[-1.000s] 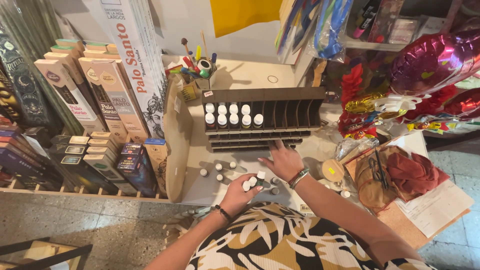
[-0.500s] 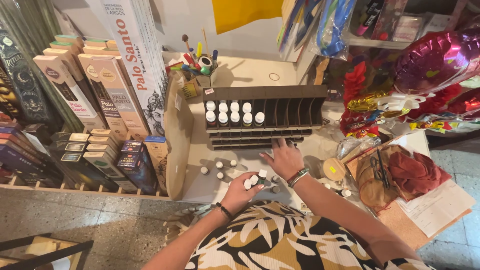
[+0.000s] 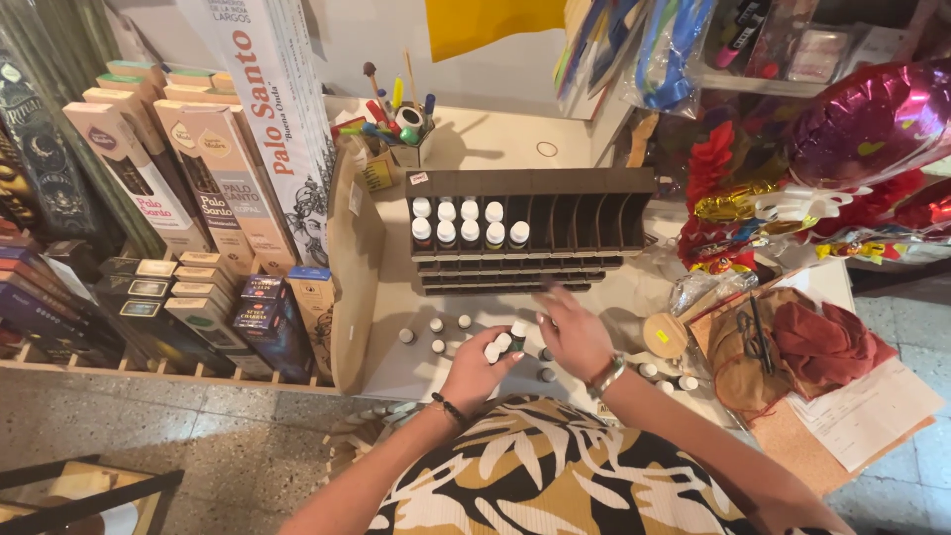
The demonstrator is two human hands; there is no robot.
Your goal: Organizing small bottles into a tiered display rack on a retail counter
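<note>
The left hand [image 3: 475, 365] is closed around small white-capped bottles [image 3: 500, 343] low on the pale counter [image 3: 396, 297]. The right hand [image 3: 573, 332] hovers just beside it, fingers spread and empty. More bottles [image 3: 436, 334] stand loose around both hands. Behind them a dark slotted rack [image 3: 530, 230] holds two rows of bottles. Incense boxes [image 3: 198, 198] crowd the left, foil balloons [image 3: 862, 129] the right, a cup of pens [image 3: 408, 129] behind

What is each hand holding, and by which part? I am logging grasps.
Left hand cups several small white-capped bottles in its palm; right hand holds nothing visible.
</note>
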